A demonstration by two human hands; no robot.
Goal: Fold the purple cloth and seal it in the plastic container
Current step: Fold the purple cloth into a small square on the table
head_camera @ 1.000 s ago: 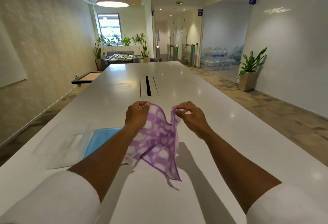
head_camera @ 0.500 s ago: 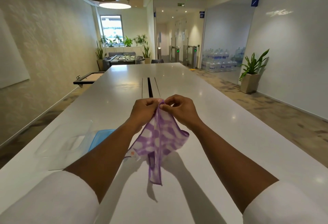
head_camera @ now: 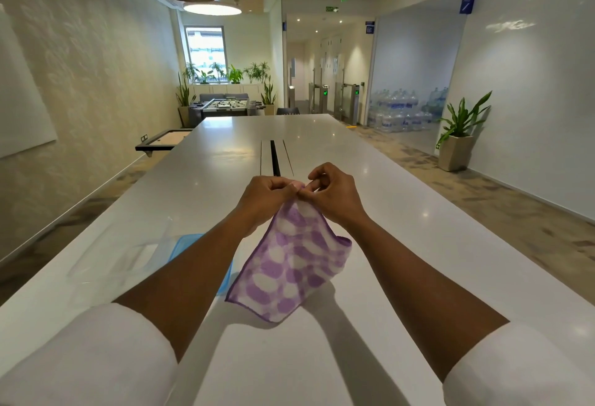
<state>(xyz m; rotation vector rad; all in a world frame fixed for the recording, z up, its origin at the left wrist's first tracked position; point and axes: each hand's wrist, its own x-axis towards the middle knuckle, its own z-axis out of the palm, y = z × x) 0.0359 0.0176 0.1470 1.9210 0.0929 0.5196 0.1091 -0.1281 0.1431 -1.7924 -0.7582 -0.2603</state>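
Note:
The purple cloth [head_camera: 289, 264], checked purple and white, hangs folded in the air above the white table [head_camera: 402, 244]. My left hand [head_camera: 267, 194] and my right hand [head_camera: 335, 193] meet at its top and pinch the upper corners together. Its lower corner hangs just over the tabletop. A clear plastic container [head_camera: 125, 254] stands to the left of my left forearm, blurred and partly hidden. Its blue lid [head_camera: 186, 243] lies beside it, mostly covered by that forearm.
A long slot [head_camera: 274, 161] runs down the table's middle beyond my hands. The table's left edge is near the container. A potted plant [head_camera: 457, 141] stands on the floor at the right wall. A games table and plants are at the far end.
My hands came together, bringing the cloth's top corners into one pinch. The cloth went from spread open to folded in half and now hangs broader, swung to the right.

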